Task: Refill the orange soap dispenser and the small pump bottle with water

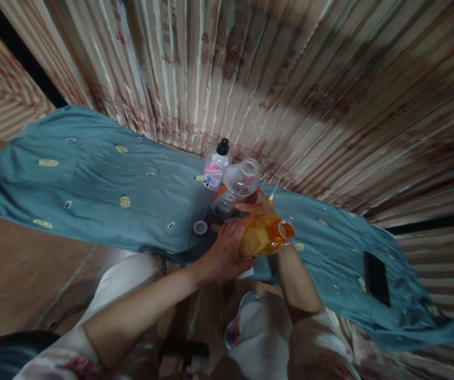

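Left hand (pixel 227 252): its grip is curving around the orange bottle (pixel 262 236), grasping the lower end; the bottle is leaning, uncapped mouth facing right, over the counter (pixel 92 184).
Right hand (pixel 256 201): fingers are touching the clear bottle (pixel 237 184); the orange bottle is partly hiding this grip, so its closure cannot be told.
Pump bottle (pixel 214 171): is standing just beside the clear one.
Cap (pixel 200 227): is lying near the left hand.
Phone (pixel 377 278): is lying well apart, right.

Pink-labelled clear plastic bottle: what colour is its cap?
Black; the cap shows best in the head view.
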`<state>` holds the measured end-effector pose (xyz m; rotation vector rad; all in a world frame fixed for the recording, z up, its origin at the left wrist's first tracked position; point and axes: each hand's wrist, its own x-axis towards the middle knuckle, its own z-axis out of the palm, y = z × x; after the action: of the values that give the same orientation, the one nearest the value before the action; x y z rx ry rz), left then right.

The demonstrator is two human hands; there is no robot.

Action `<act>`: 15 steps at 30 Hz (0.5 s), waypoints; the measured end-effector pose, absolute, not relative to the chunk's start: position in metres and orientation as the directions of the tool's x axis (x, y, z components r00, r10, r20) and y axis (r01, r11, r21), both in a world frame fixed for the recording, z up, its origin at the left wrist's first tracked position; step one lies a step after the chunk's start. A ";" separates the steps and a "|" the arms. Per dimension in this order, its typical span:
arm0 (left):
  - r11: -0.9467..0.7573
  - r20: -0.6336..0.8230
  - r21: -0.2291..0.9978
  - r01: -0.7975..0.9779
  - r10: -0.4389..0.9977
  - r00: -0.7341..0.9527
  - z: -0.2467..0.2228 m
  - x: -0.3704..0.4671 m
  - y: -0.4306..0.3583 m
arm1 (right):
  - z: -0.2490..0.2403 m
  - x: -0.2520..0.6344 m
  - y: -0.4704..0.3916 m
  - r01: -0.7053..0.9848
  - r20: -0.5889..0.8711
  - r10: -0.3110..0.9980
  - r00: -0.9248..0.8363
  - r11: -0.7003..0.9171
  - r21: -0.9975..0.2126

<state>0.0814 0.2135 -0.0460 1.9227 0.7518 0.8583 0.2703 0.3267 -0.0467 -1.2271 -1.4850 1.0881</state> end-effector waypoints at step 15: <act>-0.384 0.286 0.918 0.103 0.818 0.499 -0.055 0.083 0.237 | -0.083 0.302 0.164 0.437 -0.010 0.986 0.168 -0.083 -0.895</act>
<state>0.0834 0.2372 -0.0552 1.8096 0.7719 0.9611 0.3019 0.1640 -0.0833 -1.6476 -1.3823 0.8677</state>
